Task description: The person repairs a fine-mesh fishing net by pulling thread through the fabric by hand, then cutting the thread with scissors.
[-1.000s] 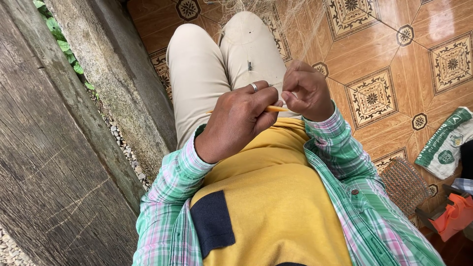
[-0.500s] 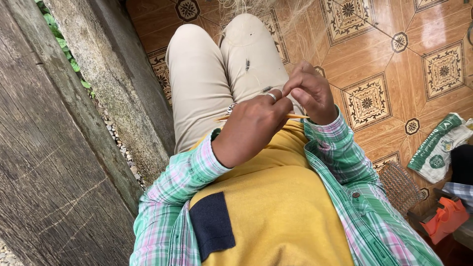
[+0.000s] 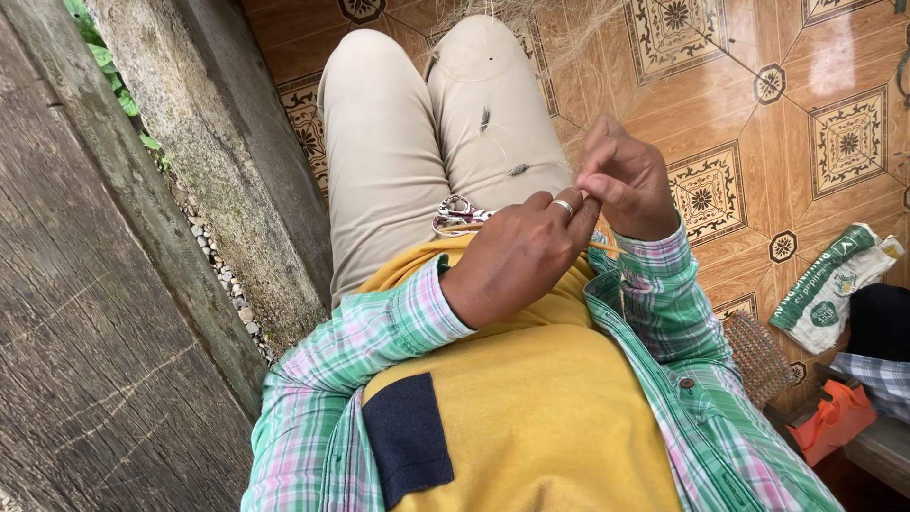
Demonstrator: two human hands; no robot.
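I sit with my beige-trousered legs stretched out over an orange patterned tile floor. My left hand, a ring on one finger, is closed around a thin yellow stick that pokes out toward my right wrist. Just above it my right hand pinches its fingertips together on fine pale net thread, which is barely visible. A wispy bundle of the net lies over my knees. Small scissors with pale patterned handles rest on my lap beside the left hand's knuckles.
A rough concrete wall and a gravel strip run along my left. On the right lie a green and white sack, a woven mat piece, an orange plastic object and dark cloth.
Both hands stay close together over my lap while the right hand's fingers shift on the thread. The left hand has drawn back slightly, and the scissors now show on my lap.
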